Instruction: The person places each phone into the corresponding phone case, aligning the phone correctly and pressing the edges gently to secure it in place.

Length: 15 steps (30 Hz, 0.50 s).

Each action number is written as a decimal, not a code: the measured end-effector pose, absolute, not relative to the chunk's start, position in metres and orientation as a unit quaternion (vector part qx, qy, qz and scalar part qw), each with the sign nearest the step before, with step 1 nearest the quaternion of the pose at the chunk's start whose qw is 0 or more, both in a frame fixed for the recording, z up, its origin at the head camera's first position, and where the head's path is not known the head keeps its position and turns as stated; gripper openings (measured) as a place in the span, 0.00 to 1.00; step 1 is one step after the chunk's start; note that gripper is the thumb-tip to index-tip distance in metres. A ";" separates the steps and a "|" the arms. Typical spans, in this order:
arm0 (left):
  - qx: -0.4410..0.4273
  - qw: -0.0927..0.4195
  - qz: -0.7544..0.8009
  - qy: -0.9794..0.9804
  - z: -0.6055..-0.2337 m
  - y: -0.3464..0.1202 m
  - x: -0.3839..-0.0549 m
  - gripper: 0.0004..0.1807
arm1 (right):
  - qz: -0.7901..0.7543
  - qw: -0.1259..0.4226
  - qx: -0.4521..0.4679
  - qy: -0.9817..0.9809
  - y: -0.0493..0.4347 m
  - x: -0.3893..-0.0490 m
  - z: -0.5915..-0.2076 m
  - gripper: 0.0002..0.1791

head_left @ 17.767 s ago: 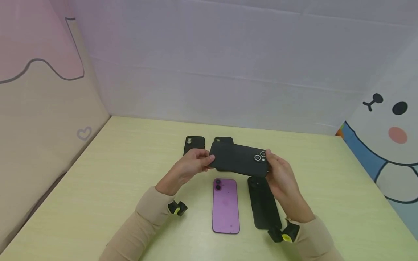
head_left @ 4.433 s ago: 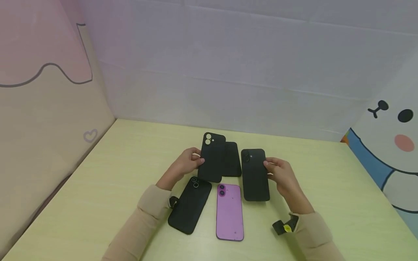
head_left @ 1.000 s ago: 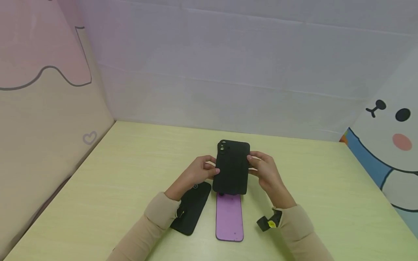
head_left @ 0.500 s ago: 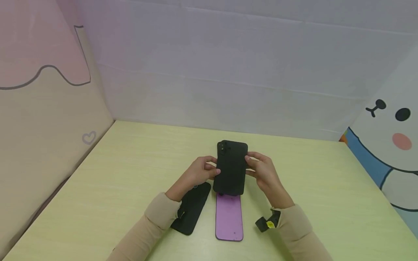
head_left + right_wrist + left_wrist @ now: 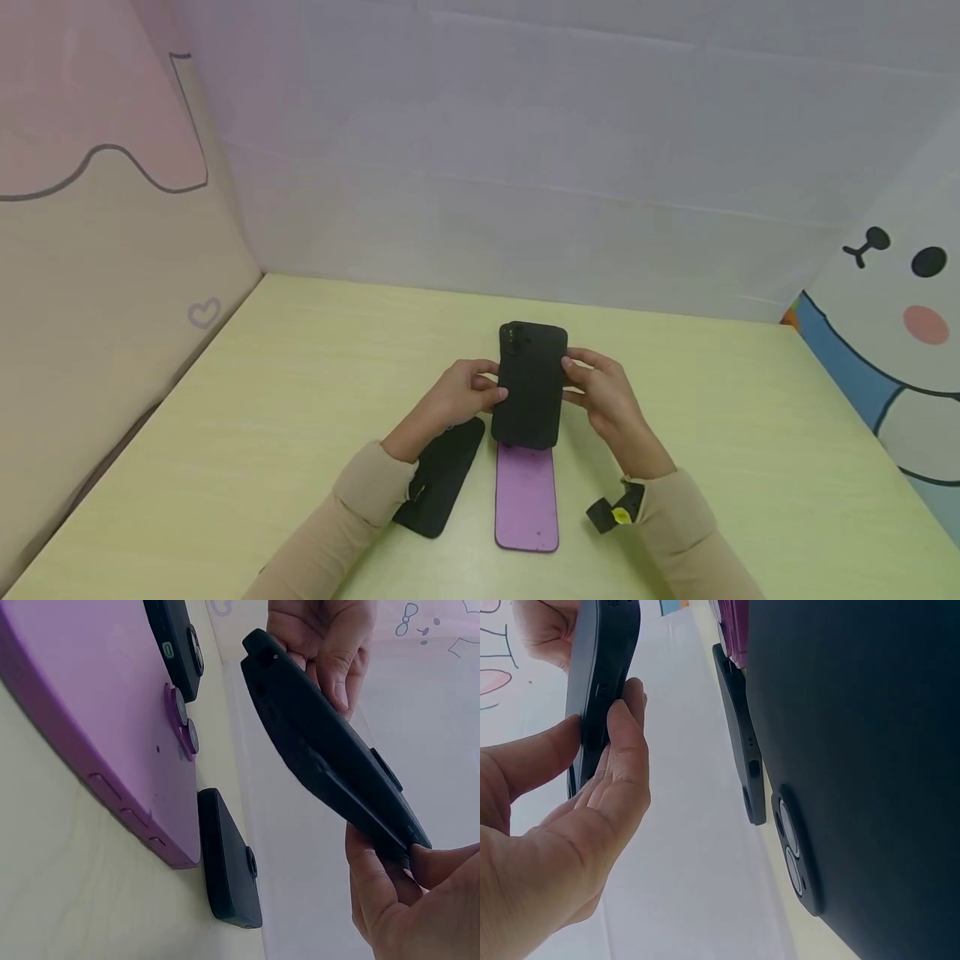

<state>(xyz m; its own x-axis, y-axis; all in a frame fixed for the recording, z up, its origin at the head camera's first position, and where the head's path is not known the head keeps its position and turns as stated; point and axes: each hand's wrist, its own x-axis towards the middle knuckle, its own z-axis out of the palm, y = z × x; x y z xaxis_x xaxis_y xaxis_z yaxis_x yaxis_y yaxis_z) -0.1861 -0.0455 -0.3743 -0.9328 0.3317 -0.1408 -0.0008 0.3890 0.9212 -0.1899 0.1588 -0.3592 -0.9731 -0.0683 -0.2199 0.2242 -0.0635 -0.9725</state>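
Observation:
Between both hands, in the middle of the head view, is a black phone case (image 5: 531, 383) laid against a black phone, its lenses showing at the camera cutout. My left hand (image 5: 459, 396) pinches the left edge with thumb and fingers. The opposite edge is gripped by my right hand (image 5: 606, 392). In the right wrist view the two dark layers (image 5: 322, 742) meet at a slight angle, apart along part of their length. Just below them lies a pink-purple phone (image 5: 527, 504), its top covered in the head view.
A black phone (image 5: 442, 479) with silver-ringed lenses lies on the pale yellow table (image 5: 337, 350), partly beneath my left wrist. Another black case or phone (image 5: 229, 862) rests behind the held pair, hidden in the head view. A light wall sheet (image 5: 525, 208) rises behind the table.
Earlier the silver-ringed black phone was in both hands; it now lies at left. The case and phone, held apart 4.4 seconds ago, are together. Lately the case has shifted slightly over the phone.

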 end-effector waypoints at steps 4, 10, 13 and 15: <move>0.102 0.149 0.534 0.826 -0.373 -0.045 -0.186 0.22 | -0.724 0.104 0.047 0.680 0.159 -0.190 -0.359 0.20; 0.099 0.140 0.531 0.830 -0.369 -0.044 -0.182 0.21 | -0.724 0.109 0.038 0.680 0.158 -0.189 -0.358 0.19; 0.095 0.136 0.528 0.833 -0.368 -0.043 -0.180 0.21 | -0.725 0.113 0.033 0.678 0.158 -0.189 -0.357 0.19; 0.092 0.135 0.524 0.836 -0.367 -0.042 -0.179 0.21 | -0.726 0.117 0.029 0.677 0.158 -0.189 -0.357 0.19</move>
<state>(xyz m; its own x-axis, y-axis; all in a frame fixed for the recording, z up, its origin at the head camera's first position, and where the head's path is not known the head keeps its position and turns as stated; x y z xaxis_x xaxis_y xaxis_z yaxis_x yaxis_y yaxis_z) -0.1795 -0.0424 -0.3673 -0.9466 0.2957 -0.1287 0.0129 0.4334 0.9011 -0.1885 0.1578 -0.3570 -0.9708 -0.1309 -0.2010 0.2095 -0.0548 -0.9763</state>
